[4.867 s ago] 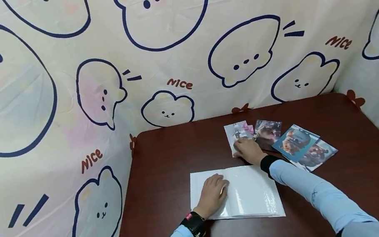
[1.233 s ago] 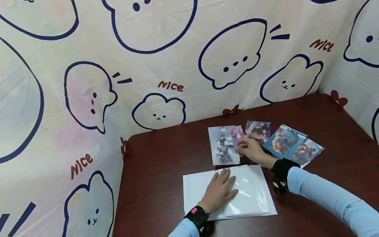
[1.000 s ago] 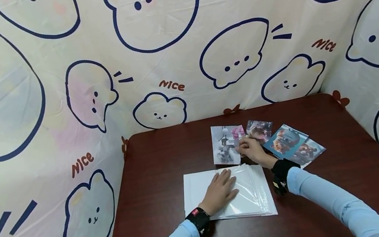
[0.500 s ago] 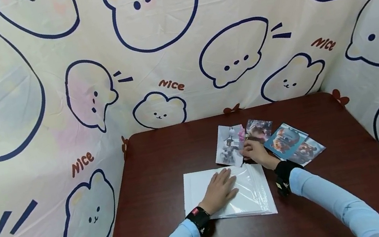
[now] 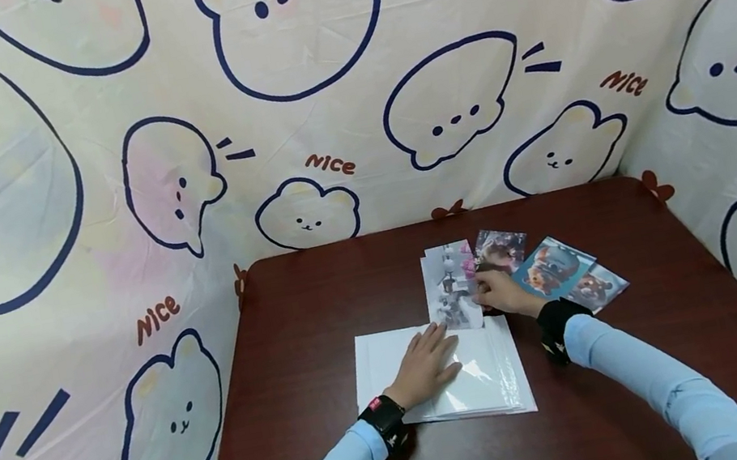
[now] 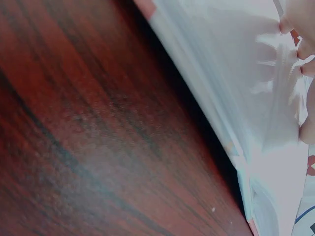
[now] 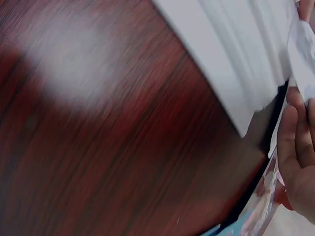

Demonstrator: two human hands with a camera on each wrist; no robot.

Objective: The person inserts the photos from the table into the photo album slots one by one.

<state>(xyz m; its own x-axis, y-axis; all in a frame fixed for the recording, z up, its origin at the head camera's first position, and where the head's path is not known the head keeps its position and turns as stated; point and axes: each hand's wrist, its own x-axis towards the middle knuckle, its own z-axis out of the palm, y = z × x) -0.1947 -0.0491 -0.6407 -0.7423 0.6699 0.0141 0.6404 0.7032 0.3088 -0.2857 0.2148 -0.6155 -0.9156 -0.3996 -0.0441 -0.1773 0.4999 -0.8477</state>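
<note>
A white photo album (image 5: 488, 386) with glossy clear sleeves lies open on the table. My left hand (image 5: 424, 368) rests on its pages with fingers spread. In the left wrist view only some fingertips (image 6: 307, 130) show at the right edge, against the shiny page. My right hand (image 5: 507, 293) pinches the right edge of a pale picture card (image 5: 452, 297), whose near end overlaps the album's far edge. Another card peeks out behind it. In the right wrist view the right hand (image 7: 298, 157) holds the card (image 7: 302, 59) beside the album's page edges (image 7: 231, 59).
Right of the held card lies a dark picture card (image 5: 501, 248). Farther right, a blue-bordered card (image 5: 553, 267) overlaps another card (image 5: 599, 288). All lie on the brown table (image 5: 321, 296), backed by a cartoon-print curtain (image 5: 316, 140).
Over the last second my right hand has drawn the pale card slightly right and toward the album, turning it until its near end overlaps the album. My left hand stays on the pages.
</note>
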